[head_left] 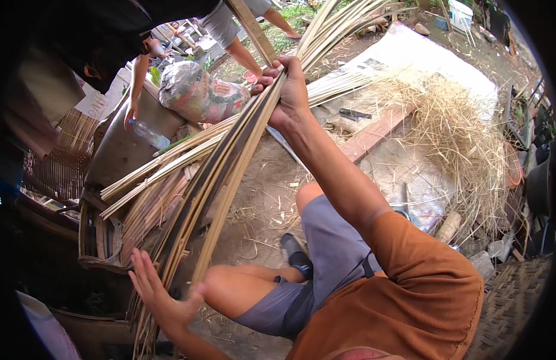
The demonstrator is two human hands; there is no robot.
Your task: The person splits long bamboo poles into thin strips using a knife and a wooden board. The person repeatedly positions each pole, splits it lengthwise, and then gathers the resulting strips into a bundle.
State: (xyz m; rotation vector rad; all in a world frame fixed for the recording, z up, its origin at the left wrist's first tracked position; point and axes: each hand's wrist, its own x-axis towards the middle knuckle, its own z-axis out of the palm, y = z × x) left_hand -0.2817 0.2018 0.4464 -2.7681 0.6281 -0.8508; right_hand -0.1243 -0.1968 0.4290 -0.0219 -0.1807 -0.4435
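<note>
My right hand (289, 90), arm stretched out and up, is closed around a long bundle of split bamboo strips (231, 147), pale and dark brown mixed. The bundle slants from the top right down to the lower left. Beside its lower part is my left hand (164, 297), fingers stretched and spread, against or close to the strips without gripping them. Beyond the bundle, more pale bamboo strips (185, 147) lie across a low support. Farther out, the bundle's upper end (329, 39) fans apart.
A heap of thin shavings (458, 120) covers part of a white sheet (422, 57) at right. A reddish plank (377, 135) and a dark-bladed knife (355, 114) lie nearby. A stuffed sack (200, 93) stands far left; another person's hand (131, 112) holds a plastic bottle (149, 135).
</note>
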